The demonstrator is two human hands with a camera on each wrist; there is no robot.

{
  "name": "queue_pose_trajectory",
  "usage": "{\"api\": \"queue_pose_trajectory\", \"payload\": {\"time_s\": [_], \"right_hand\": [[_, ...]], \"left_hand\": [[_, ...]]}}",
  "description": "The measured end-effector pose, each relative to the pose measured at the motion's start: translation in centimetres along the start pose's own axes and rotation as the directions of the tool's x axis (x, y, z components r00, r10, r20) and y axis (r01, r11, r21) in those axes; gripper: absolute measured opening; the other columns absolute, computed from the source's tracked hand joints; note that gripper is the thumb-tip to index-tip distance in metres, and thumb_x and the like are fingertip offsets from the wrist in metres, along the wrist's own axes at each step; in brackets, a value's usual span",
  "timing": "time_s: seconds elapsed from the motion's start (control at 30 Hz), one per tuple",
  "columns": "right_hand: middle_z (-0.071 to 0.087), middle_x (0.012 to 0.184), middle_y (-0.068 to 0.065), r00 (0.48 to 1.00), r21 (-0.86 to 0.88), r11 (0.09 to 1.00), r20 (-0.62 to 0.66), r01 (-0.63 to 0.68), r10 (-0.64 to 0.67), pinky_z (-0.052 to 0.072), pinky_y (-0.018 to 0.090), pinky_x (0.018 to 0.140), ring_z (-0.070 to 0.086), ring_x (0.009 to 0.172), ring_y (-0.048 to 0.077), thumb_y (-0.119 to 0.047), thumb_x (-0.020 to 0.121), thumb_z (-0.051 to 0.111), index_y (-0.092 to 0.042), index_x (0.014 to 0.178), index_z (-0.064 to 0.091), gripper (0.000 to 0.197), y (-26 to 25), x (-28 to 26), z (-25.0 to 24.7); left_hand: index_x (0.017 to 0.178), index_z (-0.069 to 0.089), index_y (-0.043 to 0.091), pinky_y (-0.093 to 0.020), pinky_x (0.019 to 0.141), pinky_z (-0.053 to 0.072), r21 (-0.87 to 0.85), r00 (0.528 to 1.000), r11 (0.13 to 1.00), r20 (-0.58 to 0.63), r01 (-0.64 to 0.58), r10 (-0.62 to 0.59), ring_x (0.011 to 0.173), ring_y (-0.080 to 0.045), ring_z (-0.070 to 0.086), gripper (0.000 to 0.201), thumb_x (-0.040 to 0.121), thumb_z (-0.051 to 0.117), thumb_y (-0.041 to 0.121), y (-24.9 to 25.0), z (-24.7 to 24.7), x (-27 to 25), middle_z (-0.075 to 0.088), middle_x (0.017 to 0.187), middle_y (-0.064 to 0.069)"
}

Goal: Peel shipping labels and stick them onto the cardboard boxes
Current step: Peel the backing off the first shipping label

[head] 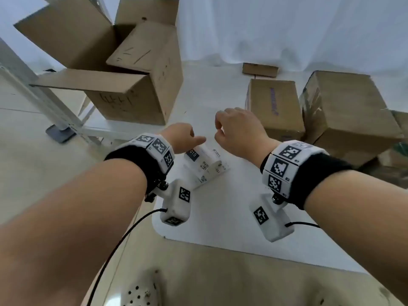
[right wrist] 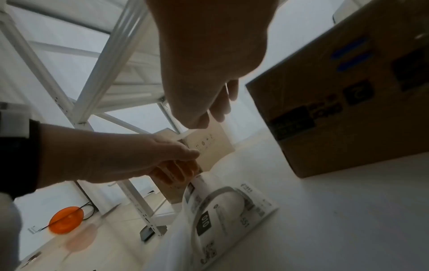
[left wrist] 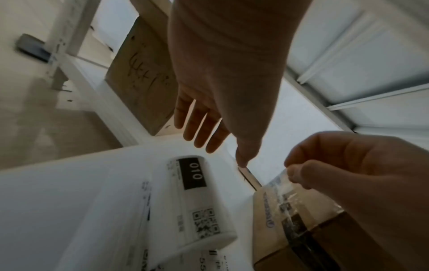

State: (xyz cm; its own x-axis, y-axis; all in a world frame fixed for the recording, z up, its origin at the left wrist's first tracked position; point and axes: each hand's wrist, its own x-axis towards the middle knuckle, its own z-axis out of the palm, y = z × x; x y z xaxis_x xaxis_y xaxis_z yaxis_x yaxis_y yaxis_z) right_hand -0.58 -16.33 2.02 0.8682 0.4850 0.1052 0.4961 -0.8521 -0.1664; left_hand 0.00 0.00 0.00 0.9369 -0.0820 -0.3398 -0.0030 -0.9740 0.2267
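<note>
From the head view, both hands hover over the white worktop (head: pixel 220 217), the left hand (head: pixel 181 138) and right hand (head: pixel 238 131) close together above a curled roll of labels (head: pixel 203 166). An open cardboard box (head: pixel 123 85) stands to the left, two closed boxes (head: pixel 273 107) to the right. In the left wrist view, the left hand's fingers (left wrist: pixel 199 124) hang loosely spread, holding nothing, while the right hand (left wrist: pixel 348 165) pinches a clear, crinkled strip (left wrist: pixel 281 185) between thumb and fingers, just above the roll of labels (left wrist: pixel 197 201). In the right wrist view, I cannot tell what the right hand (right wrist: pixel 209 73) grips; the roll of labels (right wrist: pixel 220 216) lies below on the worktop.
</note>
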Motion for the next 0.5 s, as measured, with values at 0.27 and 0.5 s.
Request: {"api": "queue_pose_trajectory", "payload": {"time_s": [0.27,0.5], "right_hand": [[0.058,0.106,0.007,0.992,0.201,0.973,0.083,-0.110,0.096,0.040,0.030,0.076,0.049,0.094,0.020,-0.016,0.090,0.047,-0.010,0.107,0.056,0.020,-1.0,0.3,2.0],[0.056,0.121,0.010,0.961,0.364,0.894,0.181,-0.262,0.208,0.041,0.027,0.078,0.054,0.104,0.022,-0.018,0.094,0.046,-0.008,0.127,0.049,0.034,-1.1,-1.5,2.5]], "left_hand": [[0.105,0.065,0.000,-0.033,0.078,0.046,-0.208,0.998,0.977,0.042,0.045,-0.037,0.091,-0.027,0.061,0.055,0.090,0.051,0.051,-1.2,1.9,-0.3,0.067,0.105,-0.016],[0.109,0.055,0.004,-0.045,0.085,0.055,-0.608,0.999,0.794,0.040,-0.001,0.031,0.093,-0.034,0.067,0.025,0.089,0.063,0.016,-1.5,2.6,-2.0,0.068,0.105,-0.022]]}}
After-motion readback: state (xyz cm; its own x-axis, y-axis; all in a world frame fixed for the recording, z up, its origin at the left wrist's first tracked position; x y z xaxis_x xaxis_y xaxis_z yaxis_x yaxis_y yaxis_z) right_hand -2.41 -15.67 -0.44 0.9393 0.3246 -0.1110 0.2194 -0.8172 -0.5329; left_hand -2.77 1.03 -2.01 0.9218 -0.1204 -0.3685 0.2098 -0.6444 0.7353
